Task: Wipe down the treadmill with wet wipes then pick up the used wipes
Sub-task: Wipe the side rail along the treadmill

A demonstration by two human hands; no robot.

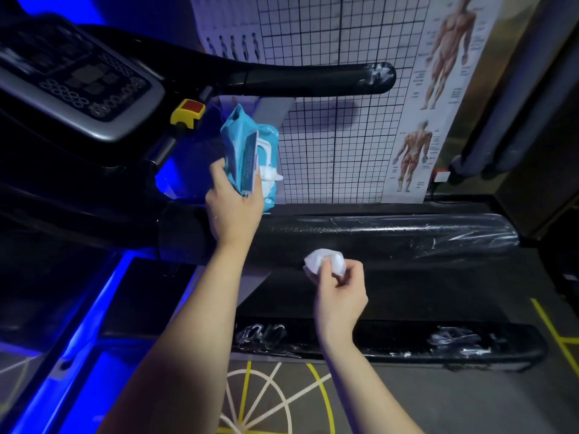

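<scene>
Blue-lit gym, treadmill (78,76) on the left, smeary black handrail (391,236) across. Above it the left hand (233,208) grips a teal wet wipes pack (247,142) (lid flipped open); the right hand (341,296) pinches a crumpled white wipe (324,261) at the rail.

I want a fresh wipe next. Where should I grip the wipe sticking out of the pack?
Pinch the wipe by its loose tip, from the right: it pokes rightward from the open pack, which the left hand holds.
</scene>
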